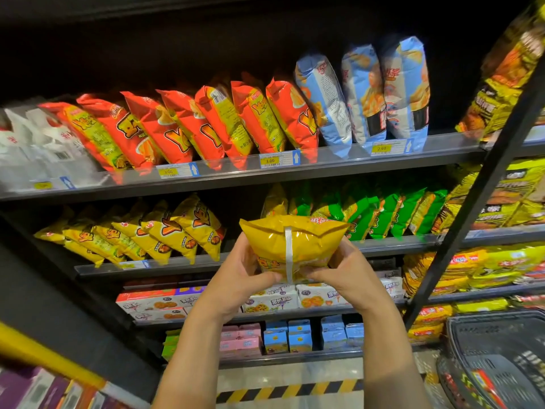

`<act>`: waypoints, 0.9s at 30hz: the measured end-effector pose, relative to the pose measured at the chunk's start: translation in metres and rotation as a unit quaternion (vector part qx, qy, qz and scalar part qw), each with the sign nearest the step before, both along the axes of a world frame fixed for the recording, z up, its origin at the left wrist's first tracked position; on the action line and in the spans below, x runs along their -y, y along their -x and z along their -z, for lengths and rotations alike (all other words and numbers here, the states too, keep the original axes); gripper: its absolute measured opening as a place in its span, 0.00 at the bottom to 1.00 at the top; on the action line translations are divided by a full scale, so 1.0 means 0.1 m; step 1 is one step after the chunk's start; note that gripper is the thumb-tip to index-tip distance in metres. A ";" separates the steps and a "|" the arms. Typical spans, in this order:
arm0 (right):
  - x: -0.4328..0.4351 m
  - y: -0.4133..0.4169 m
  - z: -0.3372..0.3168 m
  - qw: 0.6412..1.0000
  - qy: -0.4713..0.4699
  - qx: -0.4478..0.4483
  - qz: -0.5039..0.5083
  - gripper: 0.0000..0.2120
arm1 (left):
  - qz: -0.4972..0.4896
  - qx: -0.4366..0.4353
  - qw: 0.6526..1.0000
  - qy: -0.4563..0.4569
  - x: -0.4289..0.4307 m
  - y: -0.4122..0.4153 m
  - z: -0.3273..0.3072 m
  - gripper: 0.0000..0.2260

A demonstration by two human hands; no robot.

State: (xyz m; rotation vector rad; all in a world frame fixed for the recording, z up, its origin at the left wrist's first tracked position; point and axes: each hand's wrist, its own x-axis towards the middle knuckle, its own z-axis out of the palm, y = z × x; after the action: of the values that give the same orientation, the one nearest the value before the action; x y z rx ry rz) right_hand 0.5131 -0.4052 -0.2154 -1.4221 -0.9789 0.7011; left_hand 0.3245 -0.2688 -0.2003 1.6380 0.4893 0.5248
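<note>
A yellow snack bag is held up in front of the second shelf, its back seam facing me. My left hand grips its lower left side, thumb on the back near the seam. My right hand grips the lower right side the same way. Behind the bag there is a gap on the shelf between a row of yellow bags and a row of green bags.
The top shelf carries white, red and light-blue snack bags with price tags. Lower shelves hold boxes and small cartons. A slanted black post stands at the right. A dark shopping basket sits at the lower right.
</note>
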 end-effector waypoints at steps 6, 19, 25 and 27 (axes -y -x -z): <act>0.00 0.03 -0.06 0.997 -0.006 -0.061 -0.035 0.28 | -0.027 0.019 0.998 0.050 0.00 0.03 -0.08 0.30; -0.29 0.24 -0.10 0.980 0.123 -0.141 -0.062 0.14 | -0.075 -0.076 0.947 0.303 0.08 0.03 -0.19 0.21; -0.35 0.31 -0.13 0.966 0.131 -0.215 -0.066 0.13 | -0.096 -0.069 0.942 0.316 0.10 0.09 -0.23 0.22; -0.35 0.36 -0.14 0.958 0.127 -0.249 -0.071 0.11 | -0.099 -0.064 0.946 0.302 0.09 0.11 -0.22 0.22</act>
State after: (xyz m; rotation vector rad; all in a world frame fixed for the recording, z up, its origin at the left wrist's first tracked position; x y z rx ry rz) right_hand 0.4769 -0.3703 -0.2015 -1.3033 -0.6102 1.2587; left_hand 0.3138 -0.2782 -0.1784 1.0404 0.8274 0.3660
